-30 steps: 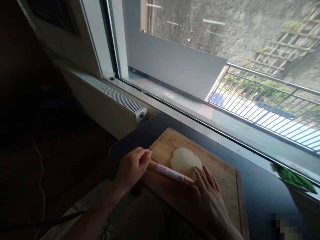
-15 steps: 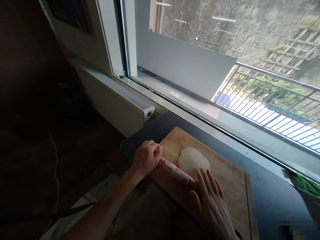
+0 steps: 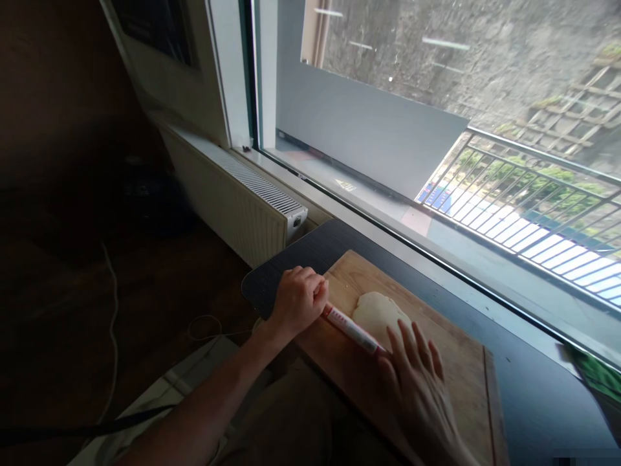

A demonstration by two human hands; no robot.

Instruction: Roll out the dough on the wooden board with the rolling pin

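A flattened, pale round of dough (image 3: 381,313) lies on a wooden cutting board (image 3: 456,362). Along its near edge runs a rolling pin (image 3: 353,331) with a red-and-white printed label. My left hand (image 3: 299,299) is closed around the pin's left end. My right hand (image 3: 420,378) lies over the pin's right end, fingers stretched out and spread, their tips reaching over the dough's right side. Under the palm, that end of the pin is hidden.
The board rests on a dark table (image 3: 528,382) with rounded corners, set against a window sill (image 3: 412,259). A white radiator (image 3: 237,194) stands at the left beyond the table. A green item (image 3: 592,362) is at the right edge. A thin cable (image 3: 114,310) trails on the floor.
Both hands and the rolling pin have moved slightly forward, toward the dough. The whole view has shifted a little, so the board appears farther right and lower.
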